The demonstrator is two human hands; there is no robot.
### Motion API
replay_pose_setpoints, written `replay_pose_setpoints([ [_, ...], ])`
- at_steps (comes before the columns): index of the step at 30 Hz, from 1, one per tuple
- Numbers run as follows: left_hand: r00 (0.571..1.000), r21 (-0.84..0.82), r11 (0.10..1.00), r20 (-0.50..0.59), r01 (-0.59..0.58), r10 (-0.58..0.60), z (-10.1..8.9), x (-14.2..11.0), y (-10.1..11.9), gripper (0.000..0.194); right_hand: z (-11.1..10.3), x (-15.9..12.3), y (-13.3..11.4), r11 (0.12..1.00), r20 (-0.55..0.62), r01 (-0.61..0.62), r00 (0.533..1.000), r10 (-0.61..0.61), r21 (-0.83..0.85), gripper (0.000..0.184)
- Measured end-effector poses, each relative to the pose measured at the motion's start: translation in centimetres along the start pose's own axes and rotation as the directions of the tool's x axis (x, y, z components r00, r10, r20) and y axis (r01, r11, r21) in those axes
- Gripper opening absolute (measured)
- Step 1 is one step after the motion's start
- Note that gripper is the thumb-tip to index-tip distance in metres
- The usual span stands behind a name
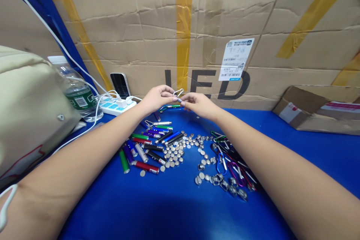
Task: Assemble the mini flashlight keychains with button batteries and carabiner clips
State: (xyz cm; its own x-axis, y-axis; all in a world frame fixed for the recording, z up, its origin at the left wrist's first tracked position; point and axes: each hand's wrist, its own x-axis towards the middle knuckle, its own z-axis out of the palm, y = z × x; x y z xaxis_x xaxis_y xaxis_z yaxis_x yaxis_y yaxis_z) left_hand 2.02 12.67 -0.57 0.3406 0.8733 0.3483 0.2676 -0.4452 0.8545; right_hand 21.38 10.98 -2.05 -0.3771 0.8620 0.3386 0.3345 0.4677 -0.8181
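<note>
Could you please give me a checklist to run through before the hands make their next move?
1. Left hand gripping the small silver metal clip: ok.
2. Right hand gripping it too: ok.
3. Clip's joint properly seated: cannot tell, fingertips partly cover it.
4. Coloured cylindrical metal tubes neatly aligned: not ok, they lie at mixed angles.
5. Round silver discs gathered in a container: not ok, loose on the blue tabletop.

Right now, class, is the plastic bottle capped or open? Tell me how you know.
Capped: the white cap sits on top of the bottle, covering its mouth.
</note>
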Motion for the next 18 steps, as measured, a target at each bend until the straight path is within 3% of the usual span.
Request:
replay_pose_setpoints([
  [8, 0.997, 0.163, 0.985, 0.064, -0.050, 0.040, -0.25, 0.04, 0.65, 0.035, -0.59, -0.12, -0.18, 0.985, -0.003, 0.080, 0.997, -0.082, -0.154, 0.014],
  [12, 1.000, 0.256, 0.966, 0.007, -0.026, 0.025, -0.27, -0.01, 0.53, 0.032, -0.49, -0.12, -0.44, 0.950, -0.045, 0.104, 0.991, -0.122, -0.296, 0.013],
  [18, 0.999, 0.172, 0.985, -0.038, -0.004, 0.011, -0.03, -0.18, 0.36, 0.034, -0.34, 0.15, -0.84, 0.879, -0.034, 0.196, 0.972, -0.233, -0.435, 0.012],
])
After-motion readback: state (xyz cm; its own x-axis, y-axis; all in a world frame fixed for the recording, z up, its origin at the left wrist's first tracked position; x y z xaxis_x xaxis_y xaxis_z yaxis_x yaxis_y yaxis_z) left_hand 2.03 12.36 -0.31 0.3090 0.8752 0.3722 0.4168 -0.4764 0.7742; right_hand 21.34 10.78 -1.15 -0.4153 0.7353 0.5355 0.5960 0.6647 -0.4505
